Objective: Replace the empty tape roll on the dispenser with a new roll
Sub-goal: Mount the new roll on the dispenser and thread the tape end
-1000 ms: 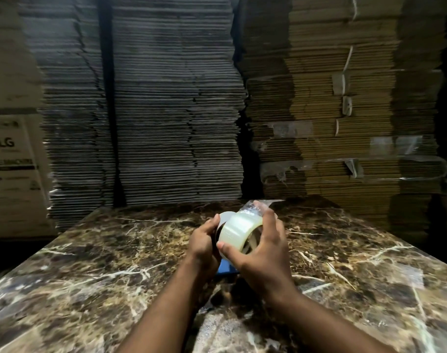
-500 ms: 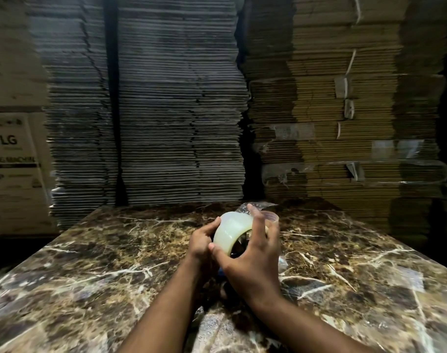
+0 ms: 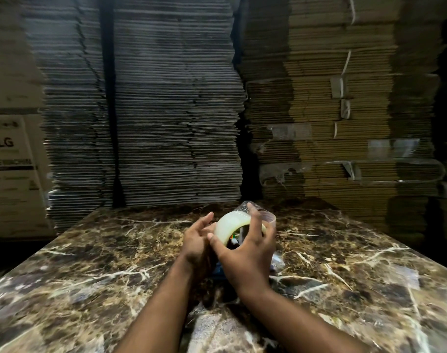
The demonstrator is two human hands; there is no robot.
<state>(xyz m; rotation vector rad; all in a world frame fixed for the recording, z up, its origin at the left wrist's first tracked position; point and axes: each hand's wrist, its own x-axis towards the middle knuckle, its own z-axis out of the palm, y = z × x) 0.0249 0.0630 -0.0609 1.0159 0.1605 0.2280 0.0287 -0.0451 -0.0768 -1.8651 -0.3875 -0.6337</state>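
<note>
Work surface: marble-patterned table (image 3: 95,284), dark brown with pale veins, glossy.
Behind far edge: stacks of flattened cardboard (image 3: 171,110), floor to top of view.
Right stacks: tan cardboard (image 3: 327,98) with strips of clear tape.
Left edge: printed LG carton (image 3: 11,159).
Light: dim, warmer at right.

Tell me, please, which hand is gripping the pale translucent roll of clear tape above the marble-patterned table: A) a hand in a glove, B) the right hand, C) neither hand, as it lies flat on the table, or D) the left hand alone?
B: the bare right hand wraps its thumb and fingers around the pale translucent roll of clear tape, while the left hand is spread open beside it.
</note>
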